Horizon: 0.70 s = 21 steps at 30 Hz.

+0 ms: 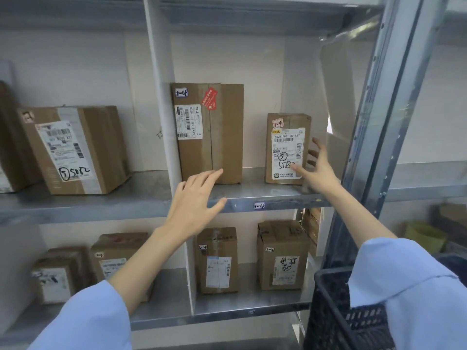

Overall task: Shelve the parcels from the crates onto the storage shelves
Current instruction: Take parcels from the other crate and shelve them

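A small cardboard parcel (287,147) with a white label stands upright on the upper metal shelf (252,195), at the right of its bay. My right hand (317,170) is spread open at the parcel's lower right corner, fingers apart, thumb on the label; it does not grip the box. A taller cardboard parcel (209,132) with a red sticker stands to the left in the same bay. My left hand (197,200) hovers open in front of the shelf edge, just below that taller parcel, holding nothing.
A white divider (161,97) separates this bay from the left one, which holds a tilted parcel (73,150). Several parcels stand on the lower shelf (242,301). A dark plastic crate (338,311) sits at the bottom right beside the grey upright post (386,104).
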Each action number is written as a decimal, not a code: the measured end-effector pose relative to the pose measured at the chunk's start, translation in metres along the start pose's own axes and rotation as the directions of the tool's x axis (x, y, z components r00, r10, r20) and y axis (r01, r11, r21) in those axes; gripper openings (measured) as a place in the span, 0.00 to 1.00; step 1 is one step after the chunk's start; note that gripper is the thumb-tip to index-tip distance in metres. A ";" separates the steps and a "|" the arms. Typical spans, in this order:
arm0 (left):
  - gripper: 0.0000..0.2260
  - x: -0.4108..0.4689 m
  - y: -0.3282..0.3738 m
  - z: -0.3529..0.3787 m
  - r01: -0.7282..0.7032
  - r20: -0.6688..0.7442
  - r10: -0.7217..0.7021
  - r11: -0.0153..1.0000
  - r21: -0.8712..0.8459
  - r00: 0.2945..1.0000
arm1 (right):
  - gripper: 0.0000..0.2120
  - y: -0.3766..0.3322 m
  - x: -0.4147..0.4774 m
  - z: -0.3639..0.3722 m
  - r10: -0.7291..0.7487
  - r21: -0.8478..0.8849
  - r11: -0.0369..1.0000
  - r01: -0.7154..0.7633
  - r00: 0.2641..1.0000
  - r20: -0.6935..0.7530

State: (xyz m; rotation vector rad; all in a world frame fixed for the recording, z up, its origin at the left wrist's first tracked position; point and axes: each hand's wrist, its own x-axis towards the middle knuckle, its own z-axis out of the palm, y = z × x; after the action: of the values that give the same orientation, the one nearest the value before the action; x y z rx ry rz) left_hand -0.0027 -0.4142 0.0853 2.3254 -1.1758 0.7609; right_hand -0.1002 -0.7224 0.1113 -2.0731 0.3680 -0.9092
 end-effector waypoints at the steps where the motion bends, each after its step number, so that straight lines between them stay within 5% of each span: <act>1: 0.27 -0.001 -0.001 -0.001 -0.003 -0.006 0.003 1.000 0.010 1.000 | 0.42 0.001 -0.002 -0.003 -0.011 -0.059 0.998 0.010 1.000 -0.020; 8: 0.27 0.013 0.000 -0.002 0.006 -0.043 0.003 0.979 0.206 0.999 | 0.37 0.004 -0.015 -0.012 -0.059 -0.559 0.828 0.051 0.998 0.005; 21: 0.32 0.039 -0.005 0.025 -0.005 0.012 0.002 0.968 0.250 1.000 | 0.49 0.013 -0.016 0.004 -0.273 -0.513 0.825 0.238 0.962 0.008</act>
State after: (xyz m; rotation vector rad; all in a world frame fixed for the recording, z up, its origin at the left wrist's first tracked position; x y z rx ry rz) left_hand 0.0276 -0.4489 0.0909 2.5339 -1.1458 0.9472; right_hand -0.1078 -0.7193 0.0920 -2.6350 0.4041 -1.1336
